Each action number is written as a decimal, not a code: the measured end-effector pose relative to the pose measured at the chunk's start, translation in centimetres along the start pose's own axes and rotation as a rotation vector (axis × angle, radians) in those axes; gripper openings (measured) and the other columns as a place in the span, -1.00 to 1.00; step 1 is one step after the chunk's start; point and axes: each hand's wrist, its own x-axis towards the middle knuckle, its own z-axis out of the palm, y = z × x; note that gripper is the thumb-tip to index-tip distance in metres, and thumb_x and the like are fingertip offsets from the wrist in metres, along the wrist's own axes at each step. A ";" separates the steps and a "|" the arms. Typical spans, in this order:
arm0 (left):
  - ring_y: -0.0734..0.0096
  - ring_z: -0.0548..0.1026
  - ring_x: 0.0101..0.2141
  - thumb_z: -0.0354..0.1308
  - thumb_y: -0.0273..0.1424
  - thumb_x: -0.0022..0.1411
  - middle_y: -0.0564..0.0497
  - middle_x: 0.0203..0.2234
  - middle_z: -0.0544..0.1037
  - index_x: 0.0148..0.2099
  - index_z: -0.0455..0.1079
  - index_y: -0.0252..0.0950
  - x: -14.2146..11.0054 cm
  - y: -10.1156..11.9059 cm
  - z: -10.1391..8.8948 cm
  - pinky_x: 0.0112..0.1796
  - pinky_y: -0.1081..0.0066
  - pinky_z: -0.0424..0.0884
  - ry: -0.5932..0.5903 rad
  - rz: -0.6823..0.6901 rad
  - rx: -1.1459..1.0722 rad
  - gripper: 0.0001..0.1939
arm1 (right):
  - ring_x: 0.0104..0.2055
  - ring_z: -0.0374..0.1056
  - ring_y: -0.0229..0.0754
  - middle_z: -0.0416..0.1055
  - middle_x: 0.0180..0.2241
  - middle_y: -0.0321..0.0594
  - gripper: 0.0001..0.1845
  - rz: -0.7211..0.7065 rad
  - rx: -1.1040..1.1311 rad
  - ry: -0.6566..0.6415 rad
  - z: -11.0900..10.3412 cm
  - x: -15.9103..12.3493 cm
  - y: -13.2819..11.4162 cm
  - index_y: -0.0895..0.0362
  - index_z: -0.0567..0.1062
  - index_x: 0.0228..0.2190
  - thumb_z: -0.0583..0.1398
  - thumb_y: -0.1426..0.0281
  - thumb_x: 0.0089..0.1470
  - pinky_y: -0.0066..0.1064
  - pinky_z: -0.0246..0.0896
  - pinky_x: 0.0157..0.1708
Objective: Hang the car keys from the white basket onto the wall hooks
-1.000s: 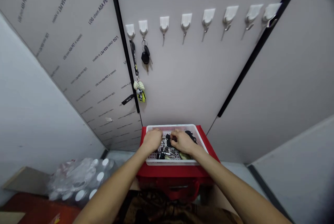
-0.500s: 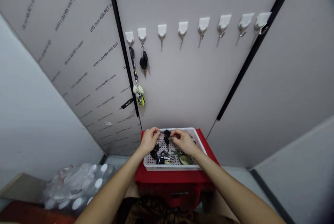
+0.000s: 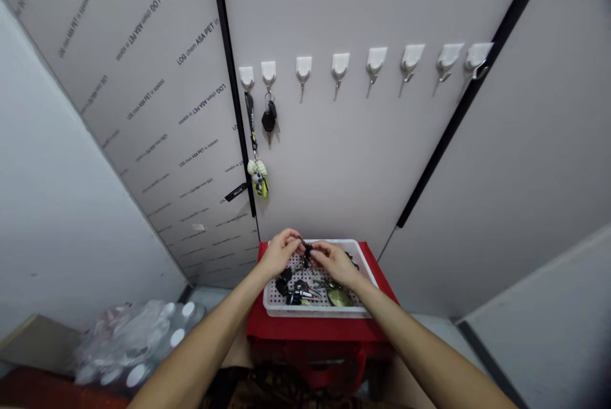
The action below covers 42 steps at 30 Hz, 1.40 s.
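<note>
A white perforated basket (image 3: 315, 311) sits on a red stool (image 3: 324, 329) against the wall and holds several keys and fobs (image 3: 305, 291). Just above the basket's far side, my left hand (image 3: 279, 253) and my right hand (image 3: 334, 261) pinch a black key with a ring (image 3: 307, 250) between them. On the wall above runs a row of white hooks (image 3: 340, 65). The first hook carries a lanyard with a yellow-green charm (image 3: 258, 177). The second carries a black car key (image 3: 268, 118).
A shrink-wrapped pack of bottles (image 3: 138, 345) lies on the floor at the left, beside a brown board (image 3: 33, 348). Black vertical strips (image 3: 233, 110) divide the grey wall panels. The other hooks to the right hang bare.
Both hands rose out of the basket with a black key held between them. The view shifted slightly, so the hooks sit lower in the picture.
</note>
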 end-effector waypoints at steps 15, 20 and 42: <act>0.49 0.34 -0.43 -0.07 -0.40 -0.08 0.02 -0.48 0.43 -0.39 0.32 -0.33 -0.2 -0.8 1.2 -0.35 0.49 0.24 0.091 0.093 0.396 -0.81 | -0.68 0.19 -0.36 0.24 -0.72 -0.41 -0.80 0.115 0.378 0.233 -0.7 0.0 -1.0 0.14 0.19 -0.60 0.09 0.28 -0.30 -0.48 0.13 -0.59; 0.52 0.32 -0.49 -0.07 -0.40 -0.07 0.03 -0.52 0.41 -0.39 0.30 -0.35 0.0 0.2 1.2 -0.42 0.51 0.24 0.104 0.085 0.347 -0.81 | -0.69 0.17 -0.35 0.22 -0.73 -0.43 -0.71 0.081 0.258 0.328 -0.6 -0.3 -1.1 0.12 0.16 -0.45 0.09 0.26 -0.29 -0.48 0.11 -0.62; 0.51 0.30 -0.41 -0.10 -0.45 -0.03 0.03 -0.47 0.35 -0.36 0.26 -0.29 -1.2 0.8 1.6 -0.36 0.51 0.22 0.115 0.311 0.512 -0.84 | -0.51 0.18 -0.30 0.31 -0.58 -0.29 -0.76 -0.046 -0.041 0.240 -0.6 -0.4 -1.4 0.16 0.39 -0.58 0.10 0.24 -0.30 -0.46 0.06 -0.46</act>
